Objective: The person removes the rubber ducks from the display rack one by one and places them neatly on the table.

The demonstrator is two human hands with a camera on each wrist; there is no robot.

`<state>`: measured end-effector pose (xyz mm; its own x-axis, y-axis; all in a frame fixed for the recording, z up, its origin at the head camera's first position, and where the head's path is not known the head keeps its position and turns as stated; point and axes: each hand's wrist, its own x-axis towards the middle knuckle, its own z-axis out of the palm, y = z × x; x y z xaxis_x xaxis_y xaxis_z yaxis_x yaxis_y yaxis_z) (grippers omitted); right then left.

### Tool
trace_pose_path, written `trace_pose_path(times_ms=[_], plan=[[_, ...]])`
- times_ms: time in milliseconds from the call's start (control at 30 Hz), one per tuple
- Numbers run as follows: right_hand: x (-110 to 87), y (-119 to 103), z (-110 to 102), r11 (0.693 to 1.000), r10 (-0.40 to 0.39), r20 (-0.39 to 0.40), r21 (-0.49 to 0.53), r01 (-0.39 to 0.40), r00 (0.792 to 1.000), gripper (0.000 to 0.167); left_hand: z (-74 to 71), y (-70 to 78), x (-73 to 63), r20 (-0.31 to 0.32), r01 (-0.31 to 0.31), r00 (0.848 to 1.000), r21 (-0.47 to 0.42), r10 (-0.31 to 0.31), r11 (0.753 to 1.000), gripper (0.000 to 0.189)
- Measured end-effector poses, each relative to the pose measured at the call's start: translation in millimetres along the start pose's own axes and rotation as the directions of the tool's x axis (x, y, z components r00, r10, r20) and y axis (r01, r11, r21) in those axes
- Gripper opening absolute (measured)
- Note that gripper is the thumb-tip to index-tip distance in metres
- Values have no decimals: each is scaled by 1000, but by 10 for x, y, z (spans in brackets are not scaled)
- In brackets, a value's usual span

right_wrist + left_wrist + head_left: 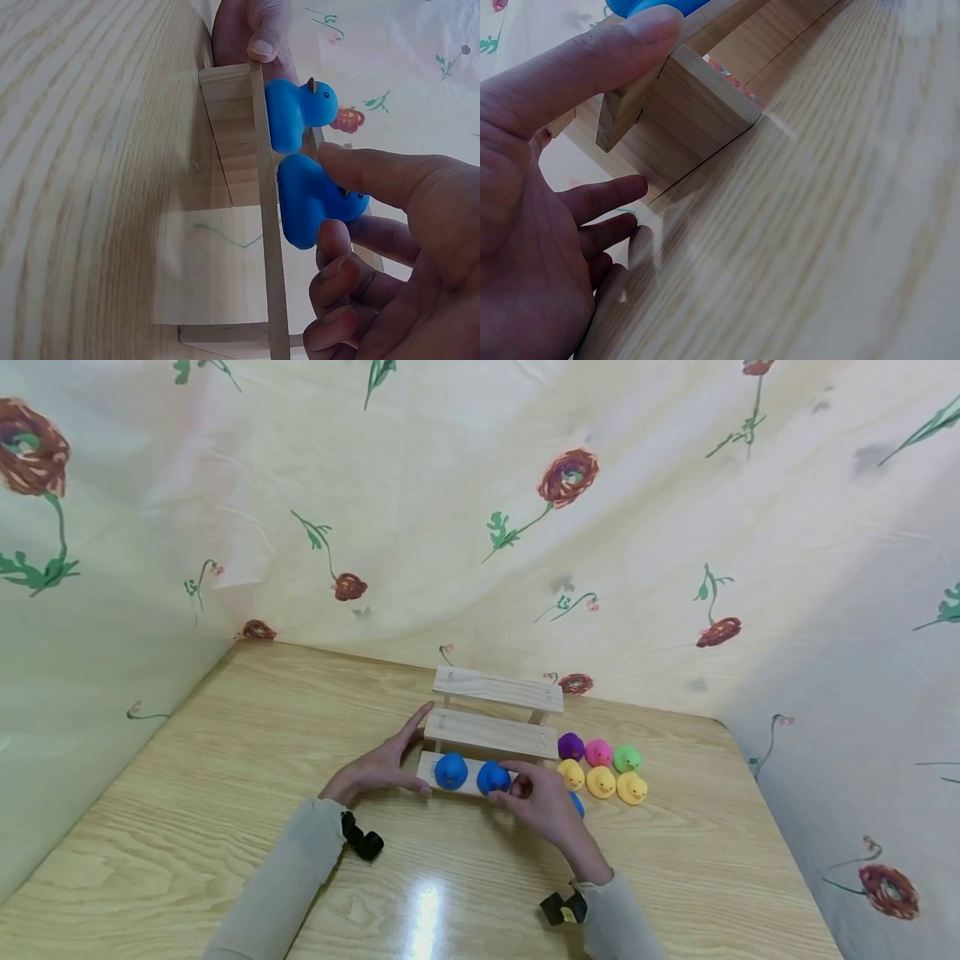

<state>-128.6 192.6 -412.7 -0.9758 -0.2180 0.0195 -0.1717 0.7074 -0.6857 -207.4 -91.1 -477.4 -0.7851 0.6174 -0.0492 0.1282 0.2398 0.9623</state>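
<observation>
My right hand [546,803] pinches a blue rubber duck [311,199] between thumb and fingers at the lowest step of a wooden three-step stand [491,735]. The duck's base is right at the board, and it leans a little in the right wrist view. Beside it, toward the left end, another blue rubber duck [451,771] sits upright on the same step. My left hand [381,767] is at the stand's left end, thumb and fingers spread. Its thumb [592,64] lies along the end of the lowest board, while the other fingers extend beside the stand's side.
Right of the stand sit a purple duck [571,746], a pink duck [598,752] and a green duck [627,758], with three yellow ducks [601,782] in front. Another blue duck [577,805] is partly hidden behind my right hand. A flowered cloth [450,527] hangs behind the table [300,693].
</observation>
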Motion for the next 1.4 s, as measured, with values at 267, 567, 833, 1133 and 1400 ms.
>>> trace_pose_path(times_ms=[267, 567, 833, 1133, 1400], plan=[[-2, 14, -103, 1000, 4, 2, 21, -4, 1000, 43, -7, 36, 11, 3, -3, 1000, -4, 3, 1000, 130], [-43, 27, -202, 1000, 9, -5, 20, -9, 1000, 42, -15, 46, 14, 5, 0, 1000, -11, 0, 1000, 130], [-91, 72, -284, 999, 32, -24, -11, -32, 999, 41, -17, 63, 9, 0, 28, 1000, -18, -28, 999, 130], [-188, 189, -389, 1000, 16, -70, -24, -18, 997, 43, -15, 47, 13, 3, 43, 999, -17, -43, 999, 128], [-278, 288, -485, 998, 11, -108, -65, -18, 994, 40, -16, 46, 4, 10, 34, 999, -22, -34, 999, 128]])
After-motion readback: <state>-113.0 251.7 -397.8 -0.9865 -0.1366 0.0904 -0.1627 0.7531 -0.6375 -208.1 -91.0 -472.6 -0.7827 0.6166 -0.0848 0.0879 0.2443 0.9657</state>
